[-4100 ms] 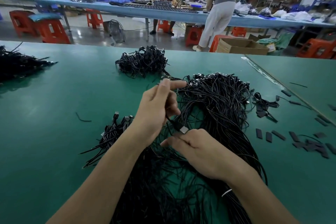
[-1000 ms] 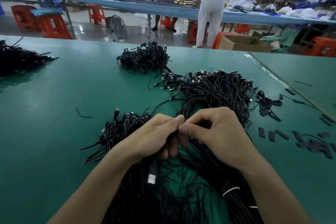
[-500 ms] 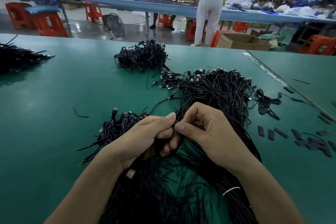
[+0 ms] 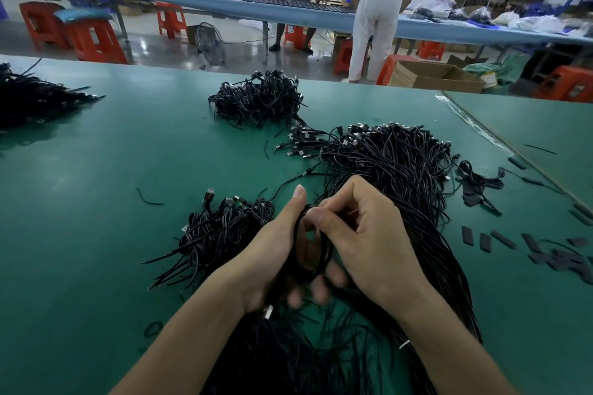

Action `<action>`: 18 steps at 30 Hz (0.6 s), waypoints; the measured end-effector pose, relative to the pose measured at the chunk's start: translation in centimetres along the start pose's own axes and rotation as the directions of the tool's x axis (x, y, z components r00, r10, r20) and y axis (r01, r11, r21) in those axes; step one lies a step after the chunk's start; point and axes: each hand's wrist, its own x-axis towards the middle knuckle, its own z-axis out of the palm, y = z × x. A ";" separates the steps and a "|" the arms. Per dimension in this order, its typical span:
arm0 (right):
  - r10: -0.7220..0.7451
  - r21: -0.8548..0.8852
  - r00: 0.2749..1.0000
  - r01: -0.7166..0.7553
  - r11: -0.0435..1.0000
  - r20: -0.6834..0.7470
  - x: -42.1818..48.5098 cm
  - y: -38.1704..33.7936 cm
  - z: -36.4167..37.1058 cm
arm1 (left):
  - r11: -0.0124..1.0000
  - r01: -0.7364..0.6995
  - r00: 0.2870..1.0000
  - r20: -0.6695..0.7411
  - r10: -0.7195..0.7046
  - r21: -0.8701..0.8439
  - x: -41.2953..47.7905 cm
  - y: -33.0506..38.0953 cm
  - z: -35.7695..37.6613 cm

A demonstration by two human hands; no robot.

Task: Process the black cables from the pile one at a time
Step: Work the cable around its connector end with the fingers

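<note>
Black cable, one only, is looped in a small coil btwn the two hands, held just above the near end of the main pile. Left hand has its fingers curled through the coil, thumb standing up, so it grasps the loops. The cable's USB plug hangs out below that hand. Right hand pinches the strand at the top of the coil w/ thumb and forefinger, other fingers curled in.

Step in hand, I'd judge: winding one cable into a tidy coil (lower left fingers are blurred, so prob. mid-turn). Next move likely calls for feeding the last slack round w/o letting the loops slip off, then securing the coil. That may be w/ one of the black strips lying to the right, can't tell. Then it would go on the coiled bundle just left of the hands on the green table.
</note>
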 end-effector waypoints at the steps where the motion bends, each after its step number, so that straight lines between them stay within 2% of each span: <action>1: -0.005 -0.033 1.000 0.004 0.999 -0.013 0.0 0.2 0.1 | 1.000 0.000 0.999 -0.036 0.001 0.029 0.0 -0.2 0.1; 4: 0.059 -0.073 0.998 -0.060 0.996 -0.019 0.1 1.5 0.1 | 0.992 -0.047 0.979 -0.192 0.069 0.118 0.3 -0.8 0.1; 6: 0.187 -0.113 0.981 -0.181 0.977 0.046 -0.1 2.6 -0.2 | 0.974 -0.067 0.942 -0.308 0.133 0.215 0.6 -1.1 -0.3; 9: 0.428 -0.356 0.866 -0.326 0.876 0.258 -0.8 4.1 -0.2 | 0.964 -0.102 0.884 -0.422 0.202 0.246 1.0 -0.8 -0.9; 11: 0.516 -0.471 0.766 -0.318 0.822 0.384 -1.4 4.6 0.6 | 0.968 -0.147 0.858 -0.461 0.227 0.203 1.0 -0.4 -1.1; 13: 0.562 -0.583 0.698 -0.251 0.772 0.444 -2.1 4.8 1.5 | 0.969 -0.187 0.843 -0.481 0.243 0.162 1.2 0.0 -1.3; 15: 0.567 -0.640 0.680 -0.185 0.746 0.465 -2.7 5.0 2.5 | 0.969 -0.191 0.839 -0.486 0.244 0.157 1.3 0.2 -1.5; 18: 0.547 -0.635 0.707 -0.179 0.752 0.449 -3.3 5.1 3.3 | 0.968 -0.193 0.842 -0.479 0.248 0.162 1.4 0.1 -1.5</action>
